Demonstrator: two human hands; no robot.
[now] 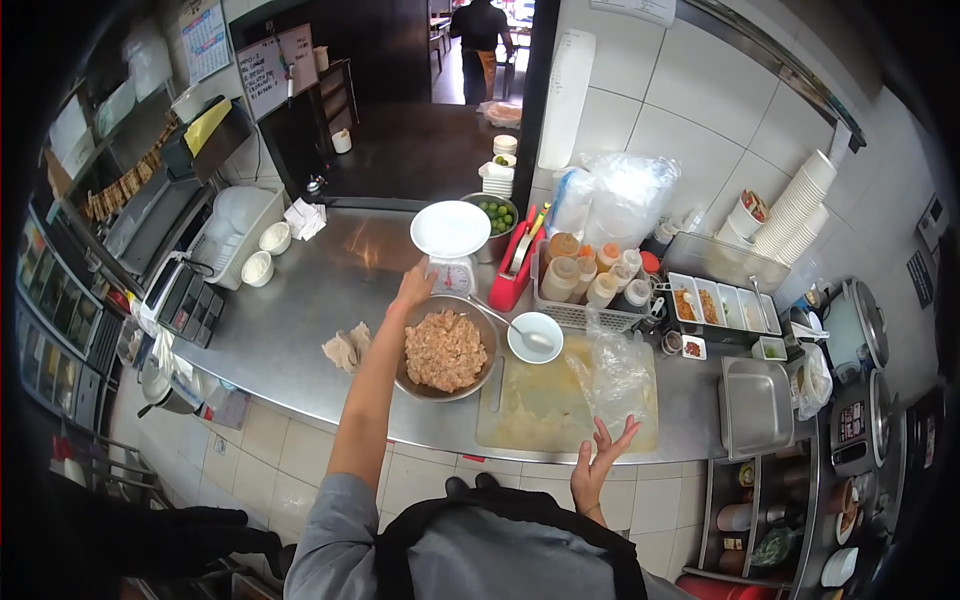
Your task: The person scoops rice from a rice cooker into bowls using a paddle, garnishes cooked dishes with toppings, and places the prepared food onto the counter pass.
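Observation:
My left hand (pixel 415 286) reaches past the metal bowl (pixel 400 385) to the left side of the dial scale (pixel 453 278), its fingers stretched out and seemingly touching it. A white plate (pixel 450 229) sits on top of the scale. Ground meat mixture (pixel 445 350) fills much of the bowl. My right hand (pixel 603 462) is raised at the counter's front edge, palm up with fingers apart, holding nothing. Just beyond it, a clear plastic bag (pixel 610 375) lies on the worn cutting board (pixel 530 405). A white bowl (pixel 536 338) with a spoon (pixel 535 338) stands between board and scale.
A crumpled cloth (pixel 348 347) lies left of the meat bowl. Behind the board stand a basket of sauce bottles (pixel 585 275), a red holder (pixel 513 270) and a bowl of limes (pixel 495 214). An empty metal tray (pixel 757 405) is at right. Another person (pixel 481 45) stands beyond the opening.

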